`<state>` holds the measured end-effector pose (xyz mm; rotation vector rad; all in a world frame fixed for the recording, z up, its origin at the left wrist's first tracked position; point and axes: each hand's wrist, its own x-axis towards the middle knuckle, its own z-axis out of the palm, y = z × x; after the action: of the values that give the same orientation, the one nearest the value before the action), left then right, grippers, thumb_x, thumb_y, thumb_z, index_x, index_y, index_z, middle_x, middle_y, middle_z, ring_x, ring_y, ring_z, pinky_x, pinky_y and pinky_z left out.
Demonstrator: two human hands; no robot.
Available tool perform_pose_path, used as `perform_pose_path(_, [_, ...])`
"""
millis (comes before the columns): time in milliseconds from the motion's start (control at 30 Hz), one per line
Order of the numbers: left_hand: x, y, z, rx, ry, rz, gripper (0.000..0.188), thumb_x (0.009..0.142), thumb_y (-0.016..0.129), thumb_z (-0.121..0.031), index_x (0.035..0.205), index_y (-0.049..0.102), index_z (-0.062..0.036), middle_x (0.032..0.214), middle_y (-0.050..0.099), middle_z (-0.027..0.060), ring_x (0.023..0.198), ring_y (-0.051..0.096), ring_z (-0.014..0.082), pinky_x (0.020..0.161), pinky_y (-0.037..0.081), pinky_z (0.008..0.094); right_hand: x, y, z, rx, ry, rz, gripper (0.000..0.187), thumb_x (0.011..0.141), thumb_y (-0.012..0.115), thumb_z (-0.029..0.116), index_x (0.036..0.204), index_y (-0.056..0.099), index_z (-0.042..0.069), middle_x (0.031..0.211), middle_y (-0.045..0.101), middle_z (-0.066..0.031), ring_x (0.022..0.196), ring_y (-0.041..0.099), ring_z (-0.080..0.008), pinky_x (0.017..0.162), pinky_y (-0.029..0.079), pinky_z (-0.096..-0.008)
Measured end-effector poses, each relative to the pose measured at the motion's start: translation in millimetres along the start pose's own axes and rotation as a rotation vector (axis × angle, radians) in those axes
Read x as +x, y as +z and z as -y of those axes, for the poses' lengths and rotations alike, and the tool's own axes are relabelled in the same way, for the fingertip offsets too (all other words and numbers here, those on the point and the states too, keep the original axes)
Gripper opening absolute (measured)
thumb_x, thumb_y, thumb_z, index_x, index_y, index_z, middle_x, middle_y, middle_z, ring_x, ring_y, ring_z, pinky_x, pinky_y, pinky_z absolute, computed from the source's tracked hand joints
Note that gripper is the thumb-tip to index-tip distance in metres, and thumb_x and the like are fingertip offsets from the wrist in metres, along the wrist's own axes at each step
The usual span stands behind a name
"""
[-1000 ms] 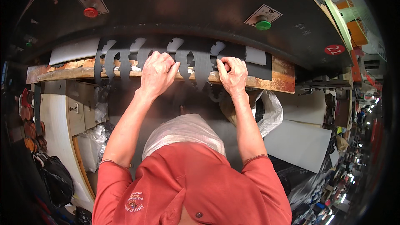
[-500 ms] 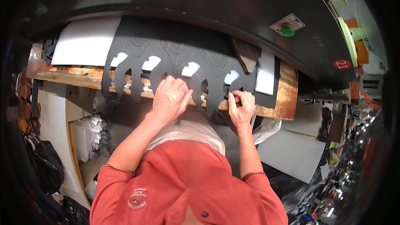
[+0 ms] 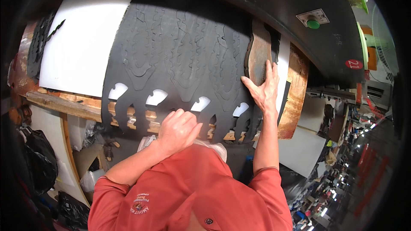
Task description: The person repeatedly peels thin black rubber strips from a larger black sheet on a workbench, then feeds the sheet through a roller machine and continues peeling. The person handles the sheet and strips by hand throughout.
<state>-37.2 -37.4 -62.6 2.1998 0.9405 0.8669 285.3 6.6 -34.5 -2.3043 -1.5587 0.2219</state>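
The left hand [image 3: 177, 131] is curled at the near edge of the black sheet [image 3: 171, 90]; its fingertips are hidden, so whether the sheet is pinched cannot be told. The sheet is spread over the wooden table [image 3: 64, 106], its cut strips hung past the edge. The right hand [image 3: 264, 92] is opened wide, thumb and fingers parted over the near end of a brown block [image 3: 258, 53], which is laid on the sheet's right side. Beyond, a green button [image 3: 313, 24] is mounted on the dark machine [image 3: 274, 2].

Black sheet [image 3: 163, 75] (far edge) indistinct
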Motion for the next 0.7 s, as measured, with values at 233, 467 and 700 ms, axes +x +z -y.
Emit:
perform_pose_path(233, [10, -5, -8, -0.093, -0.065, -0.001, 0.017, 0.083, 0.083, -0.008, 0.081, 0.067, -0.0061, 0.086, 0.066, 0.0044, 0.073, 0.063, 0.0243, 0.065, 0.051, 0.0374, 16, -4, -4, -0.011, -0.029, 0.084, 0.107, 0.068, 0.089, 0.042, 0.161, 0.047, 0.010, 0.166, 0.033, -0.0306, 0.149, 0.036, -0.0470, 0.123, 0.038, -0.0552])
perform_pose_path(467, [45, -69, 38, 0.183, -0.138, -0.337, 0.016, 0.089, 0.076, 0.001, 0.103, 0.070, 0.0000, 0.106, 0.072, 0.0178, 0.099, 0.072, 0.0370, 0.083, 0.060, 0.0434, 31, -33, -33, 0.737, 0.043, 0.184, 0.103, 0.068, 0.093, 0.025, 0.158, 0.050, -0.001, 0.156, 0.054, -0.0237, 0.145, 0.051, -0.0321, 0.122, 0.038, -0.0416])
perform_pose_path(700, [49, -72, 94, 0.699, -0.336, -0.319, 0.061, 0.101, 0.074, -0.023, 0.156, 0.053, -0.0055, 0.164, 0.043, 0.0287, 0.154, 0.038, 0.0462, 0.126, 0.032, 0.0547, 7, -54, -74, 1.187, 0.185, 0.065, 0.097, 0.076, 0.087, 0.022, 0.158, 0.046, -0.008, 0.155, 0.054, -0.0229, 0.140, 0.055, -0.0282, 0.114, 0.044, -0.0370])
